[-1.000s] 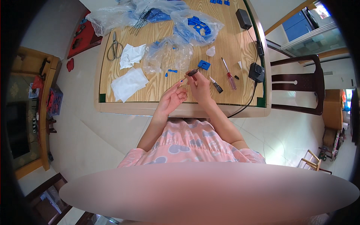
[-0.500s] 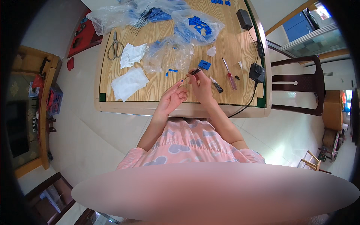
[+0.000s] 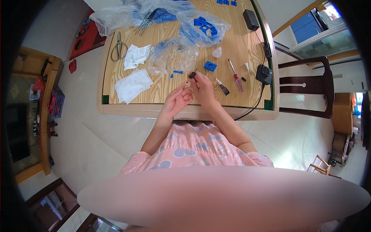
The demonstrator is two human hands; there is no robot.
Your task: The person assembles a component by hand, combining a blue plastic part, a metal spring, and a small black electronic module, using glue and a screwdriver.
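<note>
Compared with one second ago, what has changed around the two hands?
Very little. The right hand keeps pinching the small dark part above the table edge, and the left hand stays close beside it, fingers half open. The screwdriver, blue block and white cloth have not moved.

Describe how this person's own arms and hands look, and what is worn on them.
Both forearms are bare. The left hand and right hand wear no gloves, and no rings or watch can be made out. Short pink sleeves with a pale grey-and-white pattern end above the elbows.
</note>
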